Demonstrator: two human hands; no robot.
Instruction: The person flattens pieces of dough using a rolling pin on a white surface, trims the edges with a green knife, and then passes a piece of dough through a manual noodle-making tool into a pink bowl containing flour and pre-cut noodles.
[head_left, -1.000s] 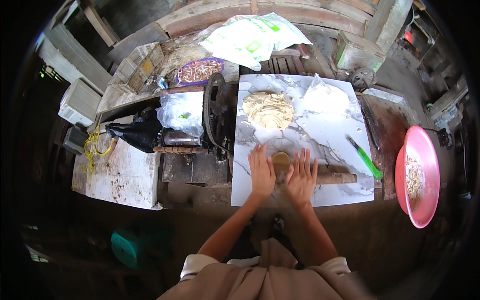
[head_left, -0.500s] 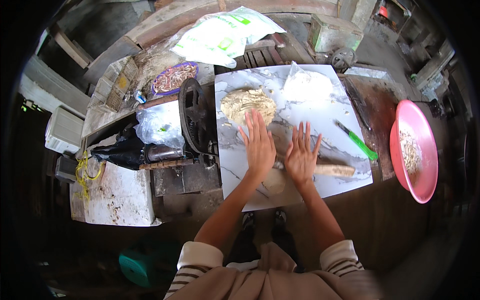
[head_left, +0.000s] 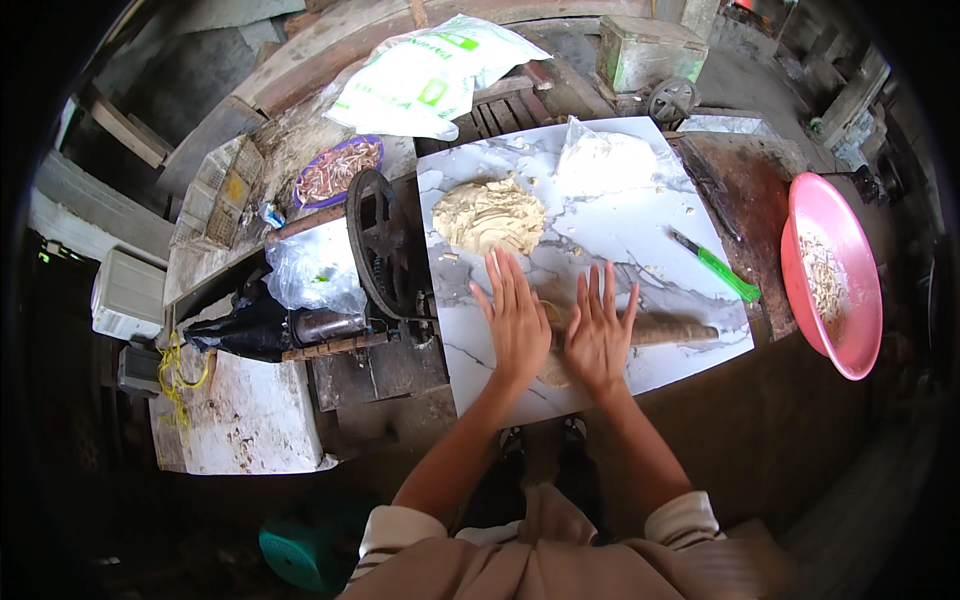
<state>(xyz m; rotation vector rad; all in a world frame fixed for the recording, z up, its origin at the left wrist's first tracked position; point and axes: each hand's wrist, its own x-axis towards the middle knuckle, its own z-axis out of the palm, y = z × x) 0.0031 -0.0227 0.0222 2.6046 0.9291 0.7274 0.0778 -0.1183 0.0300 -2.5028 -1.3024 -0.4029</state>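
Both the bare left hand and the bare right hand lie palm-down, fingers straight and unclenched, over a brown cylindrical wooden rolling pin that crosses a flat tan dough piece on the white, grey-veined board.

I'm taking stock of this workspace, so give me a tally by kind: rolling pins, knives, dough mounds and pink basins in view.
Rolling pin, partly covered by the right hand: 1
Green-handled knife: 1
Large dough mound: 1
Pink basin: 1
Total: 4
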